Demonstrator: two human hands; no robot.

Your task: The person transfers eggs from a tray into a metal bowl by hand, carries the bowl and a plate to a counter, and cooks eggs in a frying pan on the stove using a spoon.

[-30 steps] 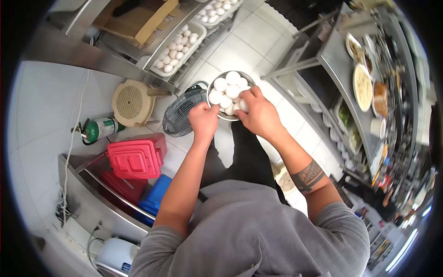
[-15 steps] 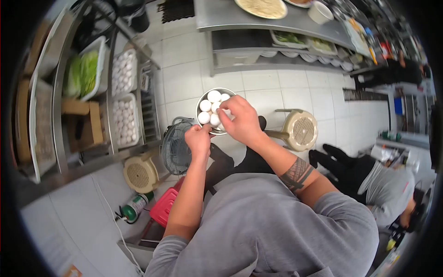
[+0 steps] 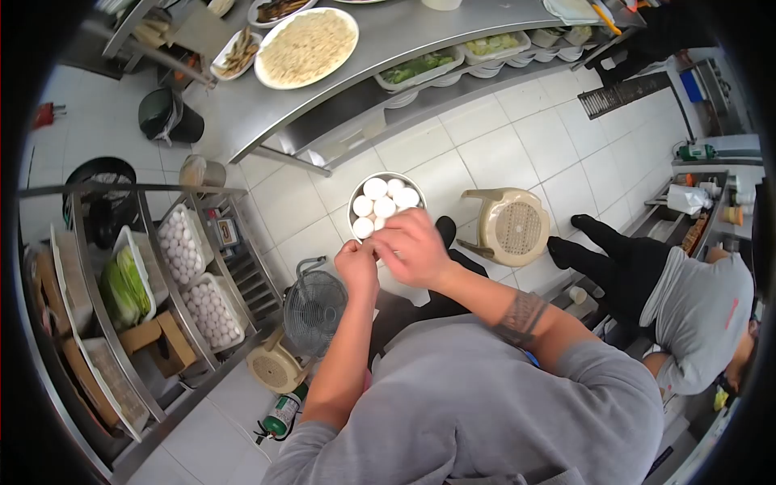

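Note:
A round metal bowl [image 3: 353, 212] holds several white eggs [image 3: 385, 208] in front of my body. My left hand [image 3: 357, 267] is closed on the bowl's near rim, with the thumb on top. My right hand [image 3: 411, 247] reaches over the near side of the bowl beside my left hand, its fingers bent and partly blurred; whether anything is between them cannot be made out. It covers part of the eggs.
A steel table [image 3: 323, 89] with plates stands ahead. Left is a rack [image 3: 174, 420] with egg trays [image 3: 212, 311] and lettuce [image 3: 125, 287]. A fan [image 3: 315, 311], a beige stool [image 3: 517, 228] and a fire extinguisher [image 3: 283, 414] are on the floor. A co-worker [image 3: 695, 315] bends at right.
The view has turned, bringing the steel table ahead and the rack left. My right hand has moved from among the eggs toward my left hand at the near rim.

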